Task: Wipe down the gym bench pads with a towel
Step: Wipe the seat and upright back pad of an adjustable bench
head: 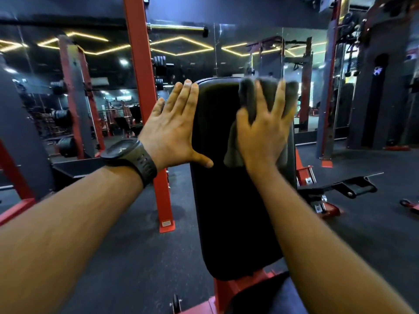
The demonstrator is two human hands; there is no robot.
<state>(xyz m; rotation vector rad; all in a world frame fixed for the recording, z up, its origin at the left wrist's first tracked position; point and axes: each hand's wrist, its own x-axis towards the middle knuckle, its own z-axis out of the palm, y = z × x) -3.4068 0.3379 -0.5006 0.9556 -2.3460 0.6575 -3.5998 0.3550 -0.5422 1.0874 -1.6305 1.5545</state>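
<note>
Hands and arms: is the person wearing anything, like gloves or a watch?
No gloves and no rings show on the left hand or the right hand. The left forearm and right forearm are bare, no sleeves in view. The left wrist wears a chunky, all-black watch.

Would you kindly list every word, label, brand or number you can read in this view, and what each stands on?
No text here can be read.
The pale sticker at the foot of the red upright: too blurred.
The white mark on the dark pillar: blurred, unreadable.
The small label on the red bench foot: too small.
The watch face: dark, nothing legible.
</note>
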